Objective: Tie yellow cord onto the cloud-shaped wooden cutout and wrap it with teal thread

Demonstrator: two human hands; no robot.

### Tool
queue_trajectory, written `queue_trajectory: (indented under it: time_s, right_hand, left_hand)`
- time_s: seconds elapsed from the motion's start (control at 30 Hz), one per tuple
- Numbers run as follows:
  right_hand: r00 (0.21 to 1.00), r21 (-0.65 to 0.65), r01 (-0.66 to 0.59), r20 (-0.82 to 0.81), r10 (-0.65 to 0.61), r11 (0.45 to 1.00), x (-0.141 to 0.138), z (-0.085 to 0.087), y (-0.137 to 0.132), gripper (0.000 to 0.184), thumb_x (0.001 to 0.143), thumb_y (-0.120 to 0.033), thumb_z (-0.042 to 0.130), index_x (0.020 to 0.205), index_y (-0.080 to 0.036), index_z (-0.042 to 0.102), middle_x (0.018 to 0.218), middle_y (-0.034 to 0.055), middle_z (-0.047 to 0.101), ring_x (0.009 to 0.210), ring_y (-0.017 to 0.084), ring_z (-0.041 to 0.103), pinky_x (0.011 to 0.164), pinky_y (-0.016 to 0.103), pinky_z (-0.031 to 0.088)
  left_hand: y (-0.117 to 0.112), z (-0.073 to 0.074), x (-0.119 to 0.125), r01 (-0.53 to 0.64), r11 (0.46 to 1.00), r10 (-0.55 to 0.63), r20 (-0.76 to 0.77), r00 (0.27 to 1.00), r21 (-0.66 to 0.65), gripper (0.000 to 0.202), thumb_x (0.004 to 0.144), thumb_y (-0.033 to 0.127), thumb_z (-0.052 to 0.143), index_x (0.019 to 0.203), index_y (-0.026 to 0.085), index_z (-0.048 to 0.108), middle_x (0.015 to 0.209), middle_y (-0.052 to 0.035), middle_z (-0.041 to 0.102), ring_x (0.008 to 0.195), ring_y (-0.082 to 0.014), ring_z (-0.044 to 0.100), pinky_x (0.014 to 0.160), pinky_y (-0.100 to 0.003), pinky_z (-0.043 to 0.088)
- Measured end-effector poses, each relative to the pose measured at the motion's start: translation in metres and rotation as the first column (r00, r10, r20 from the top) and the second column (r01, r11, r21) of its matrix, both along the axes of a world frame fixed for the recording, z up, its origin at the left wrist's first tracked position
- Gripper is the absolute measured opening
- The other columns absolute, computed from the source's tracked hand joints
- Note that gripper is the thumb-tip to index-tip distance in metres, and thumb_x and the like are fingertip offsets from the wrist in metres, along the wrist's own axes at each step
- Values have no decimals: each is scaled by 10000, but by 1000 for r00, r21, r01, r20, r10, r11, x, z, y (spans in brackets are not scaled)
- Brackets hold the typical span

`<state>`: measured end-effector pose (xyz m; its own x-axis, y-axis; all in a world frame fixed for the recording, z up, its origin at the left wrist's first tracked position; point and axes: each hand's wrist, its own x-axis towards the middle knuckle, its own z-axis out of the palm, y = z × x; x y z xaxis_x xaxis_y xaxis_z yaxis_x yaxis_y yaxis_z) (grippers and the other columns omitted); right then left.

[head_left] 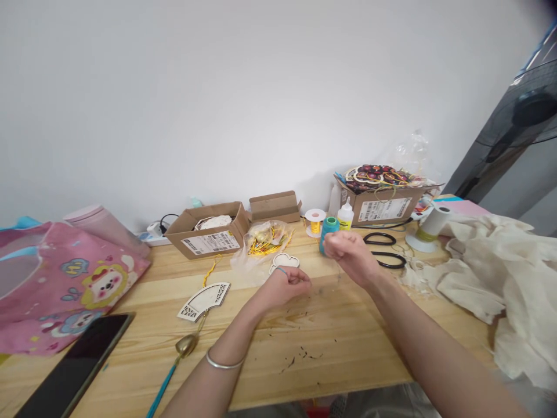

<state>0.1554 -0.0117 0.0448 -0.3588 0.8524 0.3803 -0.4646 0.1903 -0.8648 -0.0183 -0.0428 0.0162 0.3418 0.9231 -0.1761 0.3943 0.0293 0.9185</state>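
My left hand (285, 285) rests on the wooden table (304, 342) with its fingers curled closed; a teal thread (282, 270) loops over them. My right hand (350, 251) is raised just right of it, fingers pinched shut, right in front of a teal thread spool (329, 227). What the right fingers pinch is too thin to make out. A white cloud-shaped cutout (285, 262) lies just behind my left hand. A silver bangle (223, 363) circles my left wrist.
A fan-shaped wooden cutout (204, 301) with a gold bell (185, 346) and teal tassel lies at left. Cardboard boxes (209, 232) line the back, with a glue bottle (345, 215), yellow spool (315, 222), black scissors (385, 248). Cream cloth (500, 273) right, phone (73, 366) and pink bag (56, 284) left.
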Motion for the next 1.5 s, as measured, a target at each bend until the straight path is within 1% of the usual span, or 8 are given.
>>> queue_trajectory:
  time_s: [0.1, 0.23, 0.5, 0.67, 0.9, 1.07, 1.27, 1.5]
  right_hand:
    - [870, 226, 266, 362, -335, 937, -8, -4, 1, 266, 672, -260, 595, 473, -168, 444, 479, -50, 335, 466, 71, 279, 455, 229, 223]
    - [698, 536, 309, 433, -570, 786, -12, -8, 2, 116, 661, -207, 593, 774, -181, 592, 626, -21, 437, 531, 85, 361, 501, 226, 299]
    - [600, 591, 36, 632, -490, 806, 7, -6, 10, 69, 672, -254, 602, 697, -190, 608, 672, 3, 517, 633, 114, 458, 559, 230, 339]
    - [465, 528, 84, 729, -501, 845, 3, -7, 9, 193, 693, -286, 572, 539, -170, 560, 552, -7, 513, 519, 91, 426, 482, 217, 282]
    - [481, 545, 290, 627, -613, 786, -7, -6, 6, 247, 728, -322, 529, 541, -161, 532, 506, -18, 460, 459, 76, 368, 443, 214, 266]
    - [502, 552, 316, 593, -630, 772, -10, -9, 4, 245, 727, -326, 531, 540, -167, 532, 496, -20, 452, 451, 77, 361, 435, 217, 262]
    - [551, 555, 462, 431, -714, 691, -8, -7, 2, 234, 738, -317, 523, 550, -177, 523, 494, -19, 427, 467, 87, 358, 455, 230, 290]
    - [621, 571, 509, 275, -734, 644, -6, -1, -4, 154, 739, -252, 519, 598, -196, 546, 564, 1, 483, 539, 118, 407, 538, 265, 335]
  left_hand:
    - [4, 2, -5, -143, 988, 152, 189, 970, -58, 225, 606, 340, 631, 674, 126, 608, 542, 32, 511, 442, -38, 352, 441, -179, 246]
    - [9, 3, -9, -335, 934, 356, 392, 848, -124, 256, 591, 346, 661, 716, 129, 606, 562, 19, 565, 416, -31, 386, 424, -166, 268]
    - [14, 2, -15, -401, 911, 373, 222, 901, 96, 326, 648, 413, 592, 709, 99, 651, 608, -31, 610, 547, -102, 487, 516, -207, 358]
    - [14, 2, -17, -456, 855, 424, 173, 889, 249, 363, 642, 372, 605, 890, 108, 631, 416, 79, 342, 400, -50, 269, 412, -186, 216]
    - [-5, 6, 7, 19, 968, 43, -241, 970, 248, 293, 632, 439, 574, 680, 169, 677, 457, 41, 402, 436, -72, 316, 419, -208, 208]
    - [-12, -1, 26, 58, 961, 53, -386, 921, 270, 232, 634, 357, 561, 735, 177, 666, 452, 36, 428, 435, -89, 350, 427, -218, 224]
    - [-7, -2, 19, -83, 996, 85, 58, 995, -39, 208, 639, 333, 589, 670, 128, 612, 473, 37, 443, 392, -47, 296, 392, -199, 193]
    - [2, 13, -11, -27, 951, 213, 593, 776, -307, 277, 605, 316, 667, 567, 134, 461, 415, 113, 164, 359, -3, 99, 342, -157, 44]
